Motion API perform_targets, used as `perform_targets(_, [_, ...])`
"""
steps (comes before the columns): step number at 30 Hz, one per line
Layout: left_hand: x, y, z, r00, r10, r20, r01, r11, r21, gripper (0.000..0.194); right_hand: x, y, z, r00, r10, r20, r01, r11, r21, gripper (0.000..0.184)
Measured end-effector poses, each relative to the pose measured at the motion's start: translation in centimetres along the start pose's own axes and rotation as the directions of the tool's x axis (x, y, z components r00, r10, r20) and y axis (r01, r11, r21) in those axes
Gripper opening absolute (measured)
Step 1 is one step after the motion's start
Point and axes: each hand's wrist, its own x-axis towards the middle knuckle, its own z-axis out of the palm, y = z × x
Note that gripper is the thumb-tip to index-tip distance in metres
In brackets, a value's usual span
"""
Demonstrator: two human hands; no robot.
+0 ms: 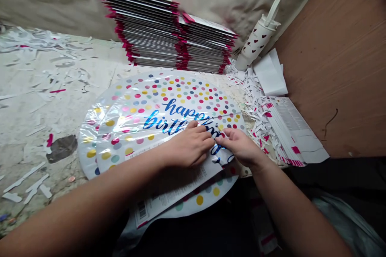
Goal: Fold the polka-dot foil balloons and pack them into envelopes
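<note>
Reaching in, nearest the camera, with two bare forearms (99,200). Resting with the left hand (193,144), bent-fingered, over a dotted balloon (163,92), lying mostly on the worktop (99,62) with a barcode card (177,188) on top; cannot tell if gripping. Pinching with the right hand (241,147) the balloon's right part. Behind, stacked packs (150,32) and a bottle (256,42).

Bare left forearm (99,200) slants in from lower left, left hand (193,144) is palm down with fingers bent, bare right forearm (294,200) angles up from lower right, right hand (238,144) extends thumb and index toward left hand, just beside it
</note>
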Motion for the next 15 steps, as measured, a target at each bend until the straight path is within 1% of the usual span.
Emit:
perform_targets(2, [0.0,0.0,-0.2,1.000,-0.004,0.006,0.004,1.000,-0.010,0.014,0.3,-0.2,0.5,1.000,-0.011,-0.011,0.010,0.998,-0.055,0.029])
perform_targets(4, [-0.1,-0.1,-0.3,1.000,-0.019,0.006,0.019,1.000,-0.013,0.013,0.7,-0.1,1.2,0.995,-0.022,-0.092,0.014,0.996,-0.090,0.029])
perform_targets(5, [-0.1,-0.1,-0.4,1.000,-0.025,0.005,0.025,1.000,-0.018,0.013,0.8,0.0,1.6,0.993,-0.031,-0.116,0.017,0.993,-0.119,0.027])
perform_targets(6, [-0.2,-0.1,-0.4,1.000,-0.029,0.002,0.029,0.999,-0.025,0.014,1.0,0.1,2.0,0.994,-0.039,-0.102,0.022,0.987,-0.162,0.022])
perform_targets(7, [-0.2,-0.1,-0.5,1.000,-0.030,0.002,0.030,0.999,-0.037,0.015,1.0,0.1,2.3,0.998,-0.041,-0.053,0.029,0.977,-0.212,0.018])
perform_targets(8, [-0.3,-0.1,-0.6,1.000,-0.029,0.006,0.029,0.998,-0.049,0.015,1.0,0.2,2.5,0.999,-0.031,0.019,0.035,0.964,-0.262,0.013])
perform_targets(10, [-0.5,-0.1,-0.8,0.999,-0.028,0.015,0.029,0.997,-0.067,0.015,0.8,0.0,2.4,0.984,0.014,0.180,0.048,0.940,-0.337,0.008])
perform_targets(11, [-0.5,-0.2,-0.9,0.999,-0.034,0.011,0.035,0.997,-0.065,0.014,0.5,-0.2,2.0,0.981,-0.004,0.194,0.073,0.935,-0.346,0.006])
perform_targets(12, [-0.6,-0.3,-1.1,0.999,-0.045,0.000,0.045,0.998,-0.053,0.013,0.2,-0.3,1.6,0.988,-0.064,0.142,0.110,0.935,-0.338,0.007])
perform_targets(13, [-0.7,-0.5,-1.3,0.998,-0.063,-0.020,0.062,0.997,-0.035,0.013,-0.2,-0.3,1.2,0.988,-0.141,0.056,0.151,0.935,-0.321,0.013])
perform_targets(14, [-0.8,-0.6,-1.5,0.995,-0.083,-0.050,0.083,0.997,-0.010,0.012,-0.6,-0.3,1.0,0.978,-0.209,-0.025,0.193,0.938,-0.289,0.024])
perform_targets(15, [-0.9,-0.7,-1.8,0.992,-0.099,-0.081,0.100,0.995,0.012,0.012,-1.1,0.0,0.9,0.966,-0.250,-0.071,0.227,0.944,-0.238,0.036])
